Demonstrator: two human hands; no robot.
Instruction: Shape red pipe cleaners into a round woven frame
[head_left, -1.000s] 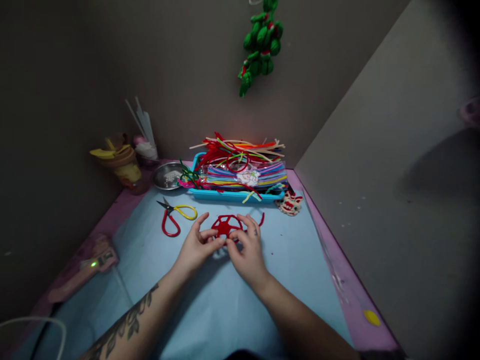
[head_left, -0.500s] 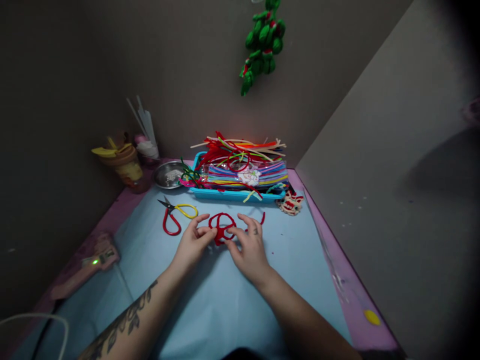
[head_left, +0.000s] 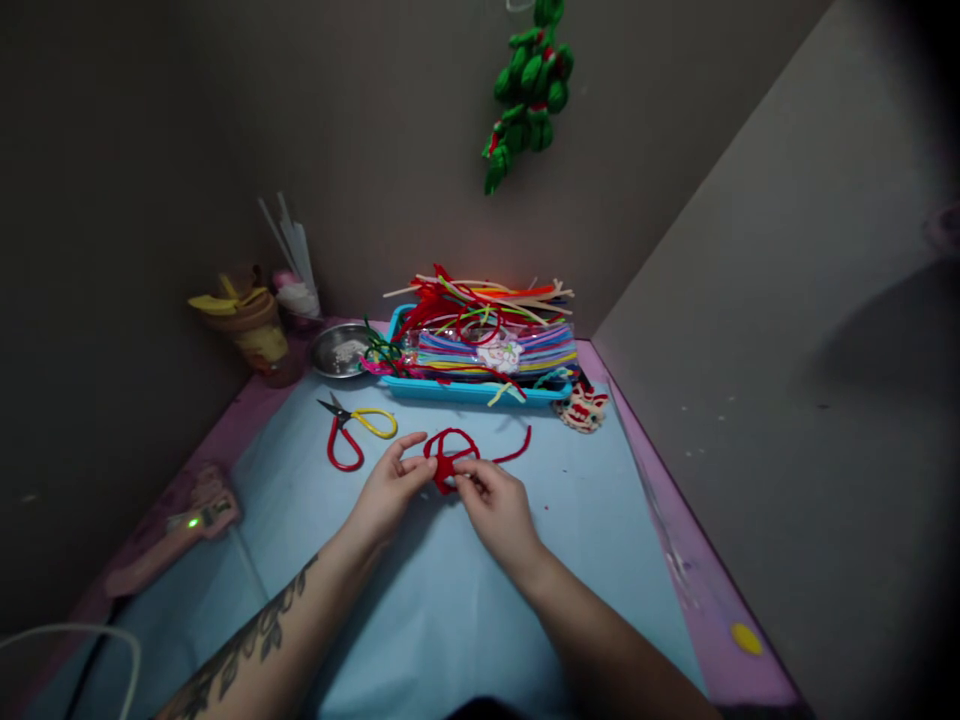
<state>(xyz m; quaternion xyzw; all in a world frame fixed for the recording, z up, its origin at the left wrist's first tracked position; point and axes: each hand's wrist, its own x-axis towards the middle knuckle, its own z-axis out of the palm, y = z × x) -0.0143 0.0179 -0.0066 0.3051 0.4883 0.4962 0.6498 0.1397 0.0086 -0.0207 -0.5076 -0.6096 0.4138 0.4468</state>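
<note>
Between my hands is a red pipe-cleaner shape (head_left: 445, 470), a rounded frame with crossing strands and a denser patch at its lower part. My left hand (head_left: 391, 485) pinches its left side between thumb and fingers, with the index finger raised. On the right, my right hand (head_left: 496, 498) has its fingers curled in and its thumb and fingertips pinched at the shape's right edge. A loose red pipe cleaner (head_left: 516, 447) lies just beyond my right hand. Scissors (head_left: 346, 428) with one red and one yellow handle rest open to the left of my left hand.
A blue tray (head_left: 480, 392) of colourful pipe cleaners stands at the back, beside a metal bowl (head_left: 337, 352) and a lion-like figure (head_left: 582, 408). A pink glue gun (head_left: 176, 540) lies at left. Pots (head_left: 255, 325) stand back left; a green ornament (head_left: 529, 95) hangs above.
My right hand's fingers have curled in from a spread pose into a pinch on the red shape, uncovering more of the loose pipe cleaner. The left hand keeps its hold.
</note>
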